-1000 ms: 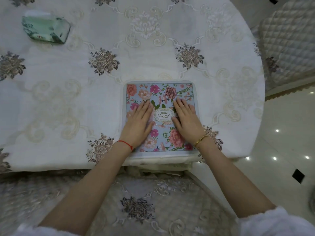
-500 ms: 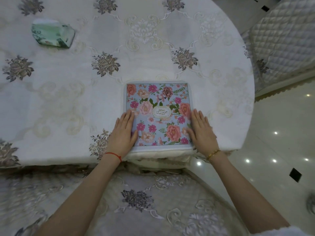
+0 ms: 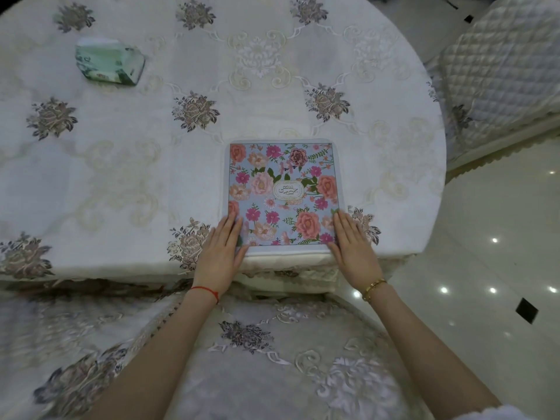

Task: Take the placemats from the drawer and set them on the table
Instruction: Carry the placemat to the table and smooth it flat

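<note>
A square placemat (image 3: 283, 189) with pink and peach flowers on pale blue lies flat at the near edge of the round table (image 3: 121, 177), which wears a white embroidered cloth. My left hand (image 3: 222, 250) rests flat at the mat's near left corner, fingers together and pointing away from me. At the near right corner my right hand (image 3: 353, 247) lies flat the same way. Both palms press down on the mat's side edges and the cloth; neither hand grips anything.
A green and white tissue pack (image 3: 109, 60) lies at the far left of the table. A cloth-covered chair seat (image 3: 242, 359) is below my arms. A quilted chair (image 3: 500, 71) stands at the right, beside glossy tiled floor (image 3: 500, 253).
Both hands slid from the middle of the placemat outward and toward me, ending at its near corners. The mat stays in place.
</note>
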`<state>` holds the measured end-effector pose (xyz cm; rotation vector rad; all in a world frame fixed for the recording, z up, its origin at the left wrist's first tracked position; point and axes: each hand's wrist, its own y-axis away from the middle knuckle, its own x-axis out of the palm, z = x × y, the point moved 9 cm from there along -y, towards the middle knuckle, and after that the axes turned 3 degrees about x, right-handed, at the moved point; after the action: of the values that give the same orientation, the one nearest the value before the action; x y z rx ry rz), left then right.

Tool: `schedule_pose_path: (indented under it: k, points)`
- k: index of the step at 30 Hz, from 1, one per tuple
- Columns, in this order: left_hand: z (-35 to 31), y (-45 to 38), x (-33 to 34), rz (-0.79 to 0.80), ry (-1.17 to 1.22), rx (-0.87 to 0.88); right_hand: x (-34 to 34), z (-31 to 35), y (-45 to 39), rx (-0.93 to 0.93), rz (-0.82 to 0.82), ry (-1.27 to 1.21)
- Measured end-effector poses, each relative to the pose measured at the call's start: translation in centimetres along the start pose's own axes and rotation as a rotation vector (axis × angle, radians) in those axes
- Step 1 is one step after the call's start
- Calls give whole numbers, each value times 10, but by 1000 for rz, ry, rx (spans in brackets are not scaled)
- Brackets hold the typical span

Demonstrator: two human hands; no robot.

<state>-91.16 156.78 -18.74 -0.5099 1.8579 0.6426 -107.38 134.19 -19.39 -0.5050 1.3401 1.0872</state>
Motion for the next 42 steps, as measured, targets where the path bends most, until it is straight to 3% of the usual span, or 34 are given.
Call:
schedule_pose_path:
  k: [14,24,35,42]
  points:
    - [-17,-36,-17,-45,79,18,-16,51,-50,-86,12,-80]
    - [5,-39,-30,-107,98,43,-37,13,-47,-50,-61,-71]
    - [-6,-154,-50,-70,71,99,-46,87,-174,-154,19,-68]
    - [-3,-194,-50,-51,96,113,-44,101,-201,-235,13,-76]
